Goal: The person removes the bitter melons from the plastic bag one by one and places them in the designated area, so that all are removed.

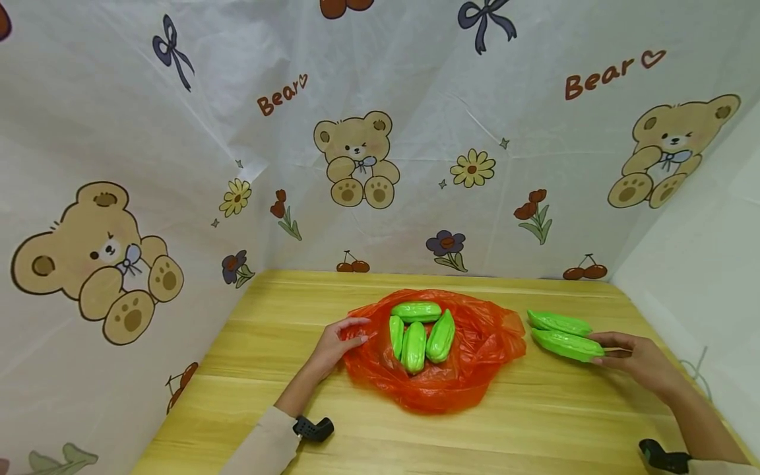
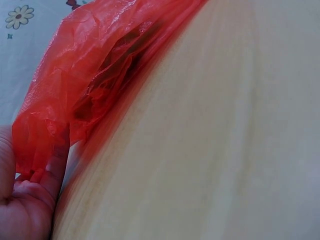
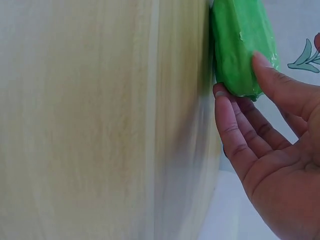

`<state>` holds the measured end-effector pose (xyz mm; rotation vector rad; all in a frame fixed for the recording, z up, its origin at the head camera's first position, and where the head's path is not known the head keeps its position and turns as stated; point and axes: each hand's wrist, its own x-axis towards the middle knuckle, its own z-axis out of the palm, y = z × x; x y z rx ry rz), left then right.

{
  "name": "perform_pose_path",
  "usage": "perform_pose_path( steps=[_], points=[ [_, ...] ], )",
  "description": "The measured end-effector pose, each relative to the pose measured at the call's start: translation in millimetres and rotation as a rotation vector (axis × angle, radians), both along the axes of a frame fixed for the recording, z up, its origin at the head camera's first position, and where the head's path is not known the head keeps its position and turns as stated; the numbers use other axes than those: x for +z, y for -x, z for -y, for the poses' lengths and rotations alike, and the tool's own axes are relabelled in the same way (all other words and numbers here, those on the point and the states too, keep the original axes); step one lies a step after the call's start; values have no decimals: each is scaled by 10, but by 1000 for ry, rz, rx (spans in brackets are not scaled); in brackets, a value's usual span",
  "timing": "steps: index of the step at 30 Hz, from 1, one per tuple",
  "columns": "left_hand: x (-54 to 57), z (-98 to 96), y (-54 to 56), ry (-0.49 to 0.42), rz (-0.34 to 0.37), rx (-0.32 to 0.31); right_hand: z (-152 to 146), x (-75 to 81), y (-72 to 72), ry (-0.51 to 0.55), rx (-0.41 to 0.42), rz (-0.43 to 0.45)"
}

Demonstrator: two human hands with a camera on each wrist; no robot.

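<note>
An opened-out red plastic bag (image 1: pixel 433 399) lies on the table with several bright green, ridged, gourd-like vegetables (image 1: pixel 413 348) in it. My left hand (image 1: pixel 335 343) holds the bag's left edge; in the left wrist view thin red plastic (image 2: pixel 65 65) runs between the thumb and fingers. To the right of the bag, two more green gourds lie side by side, the far one (image 1: pixel 559 322) against the near one (image 1: pixel 567 345). The right hand (image 1: pixel 638 361) pinches the near gourd's right end, with the thumb on its side and fingertips at its underside in the right wrist view.
The wooden table (image 1: pixel 380 442) meets a bear-print cloth (image 1: pixel 415 218) at the back and left. A plain white sheet (image 1: pixel 706 264) hangs at the right, with a thin cable (image 1: pixel 703 376) beside the right forearm. Each wrist wears a black device (image 1: pixel 315 429).
</note>
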<state>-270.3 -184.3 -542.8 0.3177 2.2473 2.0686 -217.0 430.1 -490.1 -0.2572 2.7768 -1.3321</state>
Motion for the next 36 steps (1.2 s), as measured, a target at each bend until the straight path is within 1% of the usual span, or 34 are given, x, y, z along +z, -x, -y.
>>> perform_pose_path(
  steps=[7,15,19,23,29,33,36],
  points=[
    [-13,-6,-1,-15,17,-6,-53,-45,60,27,30,-21],
    [-18,-12,4,-12,29,-8,-99,-65,106,40,64,-4],
    [-14,-6,13,-3,36,-10,-86,-57,114,58,67,6],
    [34,-13,-2,1,43,-15,-56,-37,110,65,59,4],
    [176,-50,-112,-4,39,0,-37,-18,93,77,61,3],
    [193,-52,-130,-6,34,-8,-54,-7,87,81,71,-3],
    [205,-36,-122,-3,35,-17,-56,11,88,58,80,-22]
  ],
)
